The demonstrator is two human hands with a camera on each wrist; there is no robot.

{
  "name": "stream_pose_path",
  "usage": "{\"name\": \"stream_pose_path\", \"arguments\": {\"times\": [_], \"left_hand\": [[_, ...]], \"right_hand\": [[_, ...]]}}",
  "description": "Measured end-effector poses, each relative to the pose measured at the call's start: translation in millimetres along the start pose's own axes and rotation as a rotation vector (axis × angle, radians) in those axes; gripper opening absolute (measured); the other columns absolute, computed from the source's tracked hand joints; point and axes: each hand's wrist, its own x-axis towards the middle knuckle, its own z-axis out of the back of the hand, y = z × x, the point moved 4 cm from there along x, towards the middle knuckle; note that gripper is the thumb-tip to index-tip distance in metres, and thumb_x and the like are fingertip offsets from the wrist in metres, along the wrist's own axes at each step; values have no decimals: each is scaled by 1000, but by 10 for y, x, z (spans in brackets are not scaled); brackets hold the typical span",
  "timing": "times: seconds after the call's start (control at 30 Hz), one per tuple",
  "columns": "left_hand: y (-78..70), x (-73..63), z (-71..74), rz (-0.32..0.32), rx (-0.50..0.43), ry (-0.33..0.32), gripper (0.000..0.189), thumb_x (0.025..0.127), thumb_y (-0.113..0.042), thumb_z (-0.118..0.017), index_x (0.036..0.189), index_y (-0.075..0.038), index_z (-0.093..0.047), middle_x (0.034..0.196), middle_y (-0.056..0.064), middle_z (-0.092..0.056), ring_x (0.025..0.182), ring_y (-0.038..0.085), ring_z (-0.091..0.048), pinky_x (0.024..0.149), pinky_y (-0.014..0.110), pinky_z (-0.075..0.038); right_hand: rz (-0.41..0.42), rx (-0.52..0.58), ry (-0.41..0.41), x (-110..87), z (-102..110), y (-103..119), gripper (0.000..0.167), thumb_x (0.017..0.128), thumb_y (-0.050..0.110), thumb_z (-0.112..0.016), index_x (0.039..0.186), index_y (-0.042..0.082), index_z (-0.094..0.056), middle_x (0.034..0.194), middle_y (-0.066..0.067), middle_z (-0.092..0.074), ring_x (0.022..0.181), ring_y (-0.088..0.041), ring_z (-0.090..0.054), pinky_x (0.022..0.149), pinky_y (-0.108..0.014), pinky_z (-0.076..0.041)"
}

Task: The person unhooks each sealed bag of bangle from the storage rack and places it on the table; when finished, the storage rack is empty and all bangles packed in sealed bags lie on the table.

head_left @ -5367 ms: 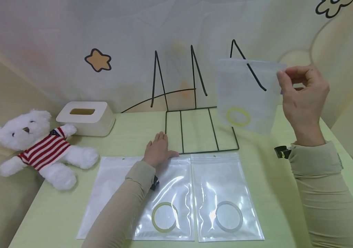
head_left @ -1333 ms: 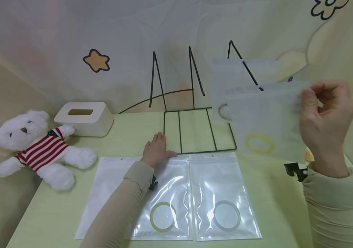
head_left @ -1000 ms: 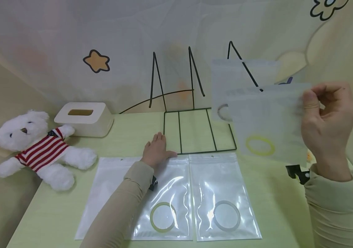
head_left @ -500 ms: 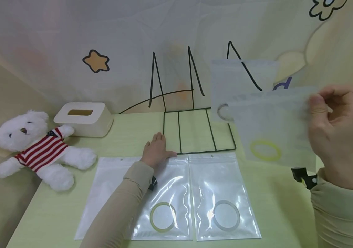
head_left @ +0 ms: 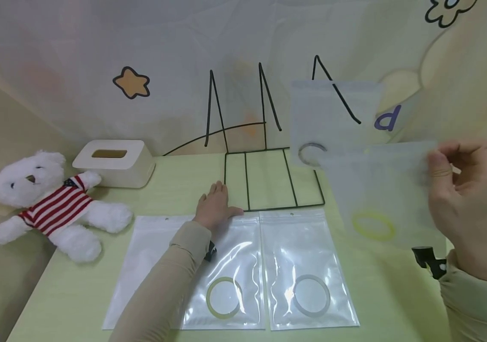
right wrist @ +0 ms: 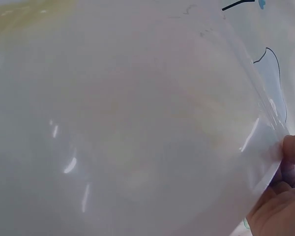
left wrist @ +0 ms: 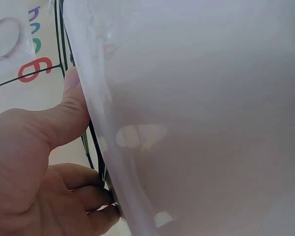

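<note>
My right hand [head_left: 470,204] pinches the upper right edge of a frosted zip bag [head_left: 382,180] between thumb and fingers. A yellow ring, like a bangle [head_left: 373,225], lies in the bag's lower part. Behind it, a second zip bag [head_left: 333,107] with a grey bangle [head_left: 311,154] hangs on the right hook of a black wire rack [head_left: 262,123]. My left hand [head_left: 214,206] rests by the front left corner of the rack's base, thumb spread. In the left wrist view, the left thumb and fingertips meet a glossy bag's edge; the right wrist view is mostly filled by the held bag [right wrist: 137,123].
Zip bags lie along the table's front: one with a yellow-green bangle [head_left: 224,298], one with a pale bangle [head_left: 311,295], and one at left [head_left: 140,266] partly covered by my left sleeve. A tissue box [head_left: 115,164] and a teddy bear [head_left: 55,204] sit at left.
The bag with the yellow bangle has come off the right hook in my right hand and moved right and down, revealing the bag with the grey bangle. The left hand stays put.
</note>
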Motion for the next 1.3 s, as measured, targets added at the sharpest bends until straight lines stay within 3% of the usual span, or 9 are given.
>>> {"name": "stream_pose_path", "arguments": {"times": [0.23,0.37,0.57,0.67,0.93,1.2,1.3], "left_hand": [[-10,-15,4,8,3,1,98,88,-52,-65,153,3,-16,160,18,-6,148,31,-4,116,52,-10],[-16,-26,11,4,-4,-1,97,88,-51,-65,152,4,-16,160,18,-6,147,31,-4,116,52,-10],[-6,-28,17,-1,-1,-5,98,88,-52,-64,152,4,-16,160,19,-6,147,32,-4,116,53,-10],[-2,-19,14,-2,1,-4,98,89,-53,-64,152,4,-16,160,18,-6,147,31,-4,116,52,-11],[2,5,-1,-2,18,-4,98,88,-54,-64,152,3,-17,160,18,-6,147,31,-5,116,52,-11],[7,15,-8,4,16,-3,99,88,-54,-64,153,3,-16,160,17,-6,148,31,-3,116,52,-10],[15,21,-16,4,12,-3,99,88,-54,-64,153,3,-15,160,17,-5,148,30,-3,116,52,-10]], "right_hand": [[-9,-100,39,-52,-16,-57,19,94,-2,-56,100,-20,-52,91,18,-49,83,2,-53,67,-4,-40],[-33,-124,27,-45,10,-190,18,94,1,-57,100,-16,-55,91,18,-50,84,2,-54,65,-6,-39],[-89,-193,31,-4,58,-403,5,95,5,-59,99,5,-60,92,19,-49,85,4,-53,63,-8,-38],[-101,-200,34,6,70,-479,5,95,7,-59,99,8,-60,93,18,-48,86,4,-53,64,-9,-38],[-117,-227,57,21,81,-633,14,96,8,-57,101,-5,-57,91,23,-46,83,5,-50,69,-12,-38],[-172,-253,99,-7,96,-765,18,96,7,-57,104,-8,-54,90,22,-47,80,5,-49,69,-12,-37],[-197,-239,125,-18,103,-813,8,95,6,-58,99,0,-57,88,20,-48,78,4,-48,70,-14,-37]]}}
